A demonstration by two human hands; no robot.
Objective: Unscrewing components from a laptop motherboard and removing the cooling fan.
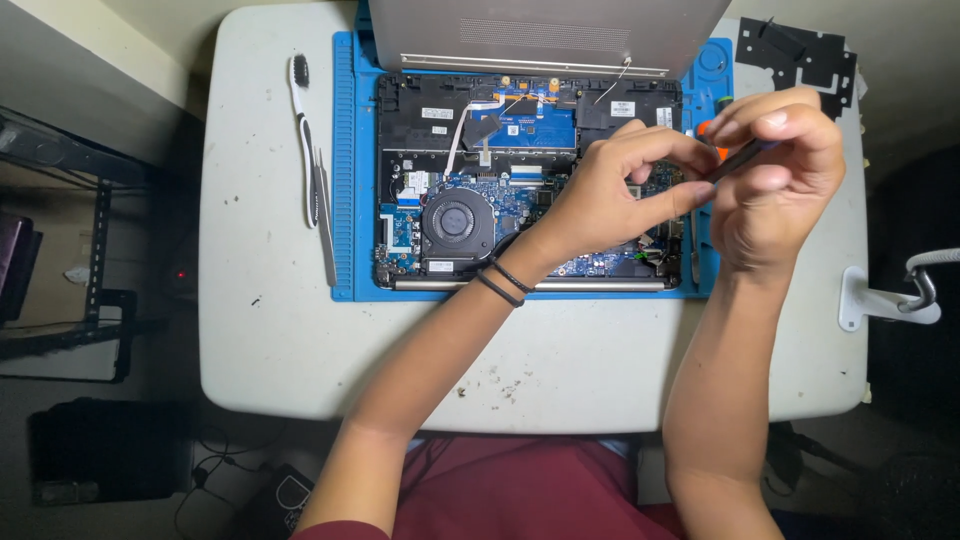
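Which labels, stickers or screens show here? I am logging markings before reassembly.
Small white rectangular sticker, upper left of the opened laptop's black frame.
Small white rectangular sticker, upper right of that frame.
White rectangular label, below the round black cooling fan.
Silver laptop lid, tilted back at the top; its screen is hidden.

An opened laptop (530,180) lies on a mat (343,170) at the table's (270,340) far middle, its lid (550,30) tipped up behind. Left of the mat, on the table, lie a toothbrush (303,130) and, just beside it, tweezers (322,215). In the laptop, a fan (458,222) sits front-left. Both hands meet above the laptop's right side: left hand (610,195), right hand (775,180) gripping a screwdriver (735,160). A cut sheet (800,55) lies far right.
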